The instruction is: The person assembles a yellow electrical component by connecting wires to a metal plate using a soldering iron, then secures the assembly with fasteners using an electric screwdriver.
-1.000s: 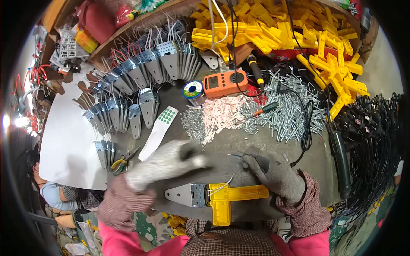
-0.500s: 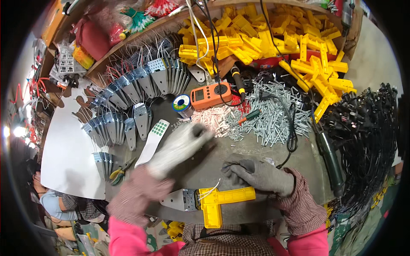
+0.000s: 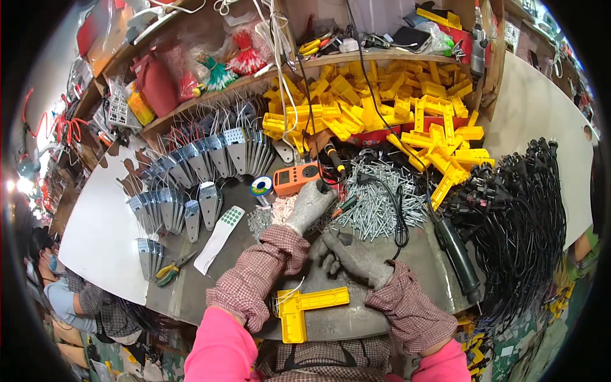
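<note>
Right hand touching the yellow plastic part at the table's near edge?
No, bare tabletop shows between the right hand and the yellow plastic part.

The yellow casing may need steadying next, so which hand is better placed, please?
Probably the right hand: it is nearer the yellow casing, whereas the left hand is farther off, beside the orange device.

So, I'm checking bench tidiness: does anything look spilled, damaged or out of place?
Yes: the yellow plastic parts are heaped past the red container, some trailing out beside the black cables, so they look spilled over. The silver screws also lie loose on the tabletop, perhaps on purpose. No damage stands out.
</note>
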Tool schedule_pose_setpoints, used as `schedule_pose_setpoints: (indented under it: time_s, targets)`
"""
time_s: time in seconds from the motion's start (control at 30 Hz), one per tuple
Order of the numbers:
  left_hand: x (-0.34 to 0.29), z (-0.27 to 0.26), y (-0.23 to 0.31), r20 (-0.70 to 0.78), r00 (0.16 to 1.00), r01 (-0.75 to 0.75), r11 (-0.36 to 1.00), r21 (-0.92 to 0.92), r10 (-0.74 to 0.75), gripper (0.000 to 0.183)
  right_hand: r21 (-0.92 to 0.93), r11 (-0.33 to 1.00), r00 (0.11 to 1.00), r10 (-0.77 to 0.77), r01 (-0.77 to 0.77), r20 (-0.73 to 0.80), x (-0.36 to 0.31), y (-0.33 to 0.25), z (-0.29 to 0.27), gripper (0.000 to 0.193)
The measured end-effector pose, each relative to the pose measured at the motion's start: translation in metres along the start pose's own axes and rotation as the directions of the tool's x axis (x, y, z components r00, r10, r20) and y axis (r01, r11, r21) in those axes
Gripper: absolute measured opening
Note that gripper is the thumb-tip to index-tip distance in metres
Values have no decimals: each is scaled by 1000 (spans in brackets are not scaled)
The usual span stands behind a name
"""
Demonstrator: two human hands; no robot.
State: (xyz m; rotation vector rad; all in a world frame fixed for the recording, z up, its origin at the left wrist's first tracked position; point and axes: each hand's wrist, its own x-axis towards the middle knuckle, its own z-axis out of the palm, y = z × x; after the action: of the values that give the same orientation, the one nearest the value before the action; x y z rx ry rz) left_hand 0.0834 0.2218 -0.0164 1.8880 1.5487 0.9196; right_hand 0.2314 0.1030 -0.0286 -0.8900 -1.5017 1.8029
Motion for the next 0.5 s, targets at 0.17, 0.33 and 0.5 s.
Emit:
schedule_pose_setpoints:
  time_s: [0.17,0.33,0.5]
  targets:
    - [-7,-15,-7,-82,996,-31,995,-94,23,27,121,990,995,-59,68,-75,-2,-7,2,38]
    - [-62,-60,28,359,928,262,861,-437,-100,15,290,951,944,-9,110,-328,-2,2,-8,28]
    - [-135,-64,34,453,889,355,728,-586,-68,16,-217,955,928,-257,202,-270,-2,-16,3,15]
